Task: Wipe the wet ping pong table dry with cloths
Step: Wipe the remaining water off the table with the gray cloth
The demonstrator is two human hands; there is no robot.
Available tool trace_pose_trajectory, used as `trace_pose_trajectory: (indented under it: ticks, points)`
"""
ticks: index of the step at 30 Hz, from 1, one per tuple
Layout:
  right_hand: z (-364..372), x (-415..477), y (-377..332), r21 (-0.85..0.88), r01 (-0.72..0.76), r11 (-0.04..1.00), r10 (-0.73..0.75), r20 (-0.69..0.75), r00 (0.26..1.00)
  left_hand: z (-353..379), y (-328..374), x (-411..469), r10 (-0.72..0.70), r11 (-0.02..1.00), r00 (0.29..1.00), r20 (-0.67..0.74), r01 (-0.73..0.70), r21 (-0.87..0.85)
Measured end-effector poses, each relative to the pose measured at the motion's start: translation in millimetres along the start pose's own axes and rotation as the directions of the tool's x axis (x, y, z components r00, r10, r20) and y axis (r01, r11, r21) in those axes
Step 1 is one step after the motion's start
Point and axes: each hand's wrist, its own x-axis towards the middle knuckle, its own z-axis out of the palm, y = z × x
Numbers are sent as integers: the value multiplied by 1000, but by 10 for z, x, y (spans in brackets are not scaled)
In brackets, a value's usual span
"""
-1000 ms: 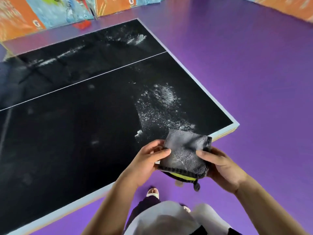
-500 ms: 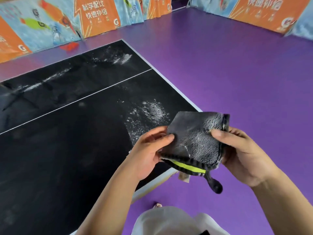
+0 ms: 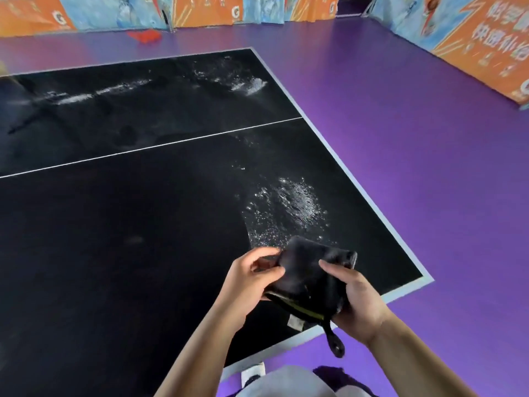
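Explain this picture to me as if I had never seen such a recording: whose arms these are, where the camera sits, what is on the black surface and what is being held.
There is no machine here. The camera is worn on a person's head and looks forward and down, so the two bare arms reaching in from the bottom are that person's own. The left hand and the right hand both grip a dark folded cloth, which has a yellow-green strip along its lower edge and a small loop hanging down. They hold it just above the near corner of a black ping pong table with a pale border and a white line across it. The shiny speckled patch just beyond the cloth is water; more wet streaks glisten on the far part. Around the table are a purple floor and orange and blue banners.
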Motion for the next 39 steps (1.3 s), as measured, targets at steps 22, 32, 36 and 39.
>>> trace_pose_trajectory:
  ticks: [22,32,36,39]
  points:
    - [307,2996,-2261,-920,392,22,-674,276,685,-799,-223,1667,-315,754,742,-592,574,319]
    - [762,5133,-2344,-923,-51,-382,-347,92,933,-759,-652,2446,-566,537,622,-542,776,330]
    - [1368,5662,-2523,-894,-20,-448,-298,128,946,-759,-677,2463,-569,546,623,-537,775,319]
    - [1781,5883,-2366,-861,53,-506,-249,205,947,-736,-678,2481,-572,550,619,-538,776,310]
